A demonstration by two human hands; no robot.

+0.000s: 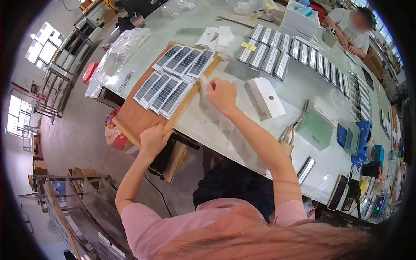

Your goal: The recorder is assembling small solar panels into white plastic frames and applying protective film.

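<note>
A brown wooden tray (134, 116) with raised light-wood edges lies slanted at the table's left, partly past the edge. Small solar panels (184, 60) with dark striped faces and white borders lie on it in two groups. My left hand (154, 141) is closed round the tray's near corner. Just right of the tray, my right hand (222, 96) is closed over the table. A thin whitish translucent sheet (204, 84) shows beside its fingers; what exactly they pinch is partly hidden. To the right of that hand stands a white box (265, 97) with a round hole.
Rows of more panels (264, 47) cover the table's back right. A green glass-like block (317, 128), a blue holder (363, 141) and a white bin (300, 19) stand around. Clear plastic film (117, 58) lies at the left. A co-worker (353, 32) sits across the table.
</note>
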